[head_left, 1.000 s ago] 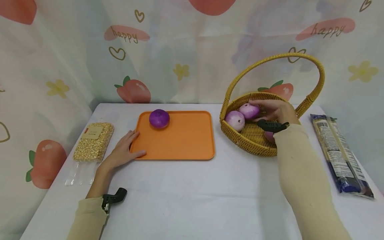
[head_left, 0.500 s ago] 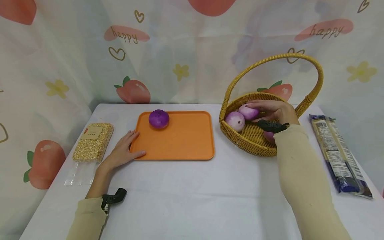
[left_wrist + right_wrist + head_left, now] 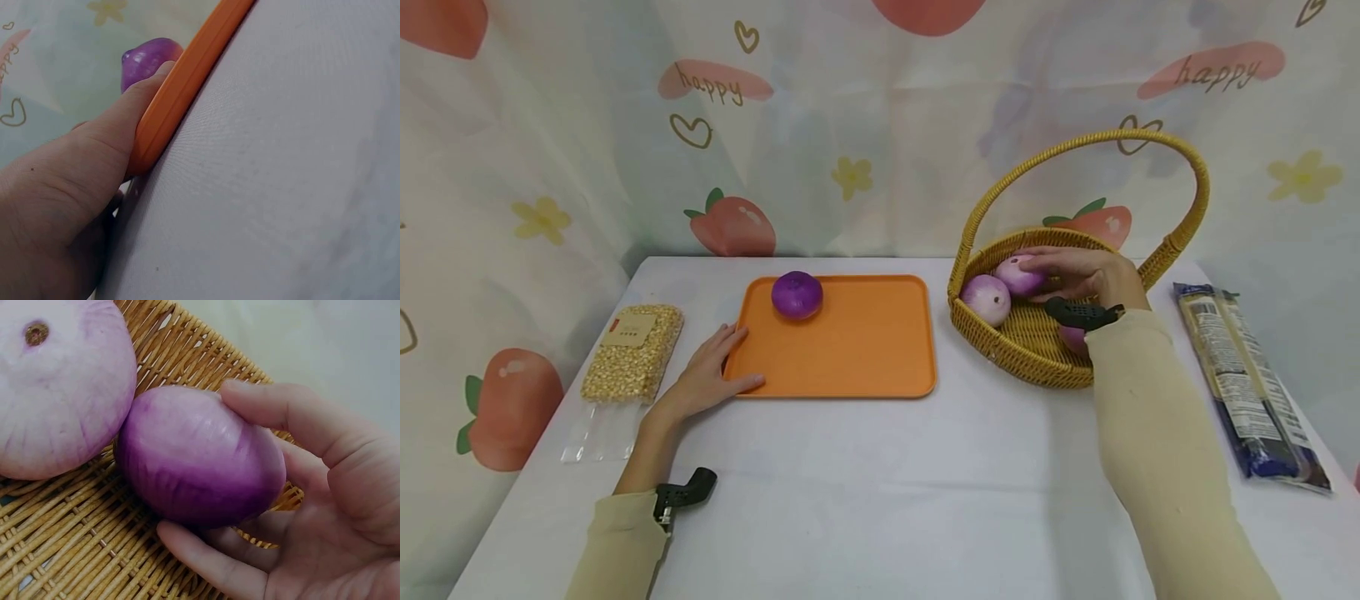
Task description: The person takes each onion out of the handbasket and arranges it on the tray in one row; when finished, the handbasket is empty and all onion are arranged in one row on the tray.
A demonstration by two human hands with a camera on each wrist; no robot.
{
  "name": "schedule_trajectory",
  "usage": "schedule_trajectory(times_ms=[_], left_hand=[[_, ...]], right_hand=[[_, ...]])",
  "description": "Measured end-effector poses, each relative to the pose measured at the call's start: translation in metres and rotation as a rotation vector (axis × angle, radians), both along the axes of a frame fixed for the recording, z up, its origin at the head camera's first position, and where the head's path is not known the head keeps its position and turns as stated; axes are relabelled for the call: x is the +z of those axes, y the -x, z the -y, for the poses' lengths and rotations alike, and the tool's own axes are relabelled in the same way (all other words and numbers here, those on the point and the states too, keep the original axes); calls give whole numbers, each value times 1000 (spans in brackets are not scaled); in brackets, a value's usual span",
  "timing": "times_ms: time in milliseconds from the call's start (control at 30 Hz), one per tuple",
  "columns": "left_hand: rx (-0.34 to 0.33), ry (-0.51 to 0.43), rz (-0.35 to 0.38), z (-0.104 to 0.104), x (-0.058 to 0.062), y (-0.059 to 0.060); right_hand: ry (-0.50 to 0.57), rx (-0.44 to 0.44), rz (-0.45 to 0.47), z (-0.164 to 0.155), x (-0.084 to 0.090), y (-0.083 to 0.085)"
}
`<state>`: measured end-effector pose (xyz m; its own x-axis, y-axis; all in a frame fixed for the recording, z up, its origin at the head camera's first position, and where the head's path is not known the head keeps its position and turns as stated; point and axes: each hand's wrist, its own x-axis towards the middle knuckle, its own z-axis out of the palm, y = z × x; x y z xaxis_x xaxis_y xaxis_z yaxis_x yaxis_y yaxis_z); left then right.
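Note:
My left hand [image 3: 709, 379] rests at the front left corner of an orange tray [image 3: 850, 350], its thumb over the rim and its fingers stretched along the left edge. On the tray's back left part sits a dark purple onion [image 3: 797, 295]. Inside a wicker basket [image 3: 1030, 362] my right hand [image 3: 1078, 271] holds a purple-and-white onion [image 3: 200, 456], thumb on top and fingers curled beneath. A paler onion [image 3: 62, 387] touches it in the right wrist view. Another onion [image 3: 1074, 340] is partly hidden under my right wrist.
A clear bag of yellow corn kernels [image 3: 632, 354] lies left of the tray. At the right edge of the white table [image 3: 880, 500] is a long blue-and-clear package [image 3: 1251, 383]. The tall basket handle [image 3: 1086, 143] arches above my right hand. A printed curtain [image 3: 895, 167] hangs behind.
My right fingers have come slightly further over the onion in the basket. The left hand and the tray keep their places.

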<state>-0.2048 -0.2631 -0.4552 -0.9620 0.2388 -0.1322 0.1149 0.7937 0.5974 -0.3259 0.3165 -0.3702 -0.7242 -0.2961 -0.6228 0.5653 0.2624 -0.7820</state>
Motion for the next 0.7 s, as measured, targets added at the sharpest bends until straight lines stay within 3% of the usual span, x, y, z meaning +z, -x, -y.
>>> schedule_trajectory(times_ms=[267,700], left_hand=[[-5,-4,2,1,-2,1],[-4,3,1,1,0,0]], right_hand=[[24,36,-35,-2,-4,-2],[73,-41,-10,-8,-3,-3]])
